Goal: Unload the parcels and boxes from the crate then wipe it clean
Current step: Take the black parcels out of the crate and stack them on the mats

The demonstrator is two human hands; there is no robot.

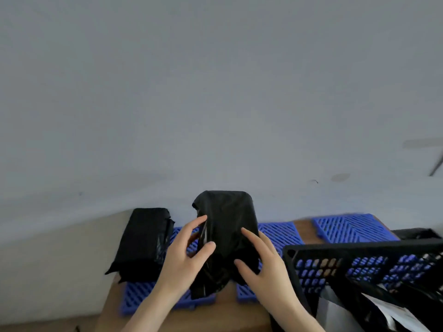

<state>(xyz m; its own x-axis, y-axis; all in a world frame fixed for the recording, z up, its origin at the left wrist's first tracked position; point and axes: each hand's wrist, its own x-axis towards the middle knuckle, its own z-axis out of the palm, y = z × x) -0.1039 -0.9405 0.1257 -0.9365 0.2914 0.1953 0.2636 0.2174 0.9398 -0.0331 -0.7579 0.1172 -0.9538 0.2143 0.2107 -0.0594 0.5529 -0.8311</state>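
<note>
i read left hand (184, 255) and right hand (261, 262), fingers curled round black parcel (225, 216), upright between them above blue mat (280, 233). second parcel (143, 243) left of left fingers. crate (359, 247) right of right fingers.

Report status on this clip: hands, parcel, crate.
Left hand and right hand both gripping black parcel over blue mats. Second parcel out, lying left. Crate at right, items inside. Nothing in the way.
</note>
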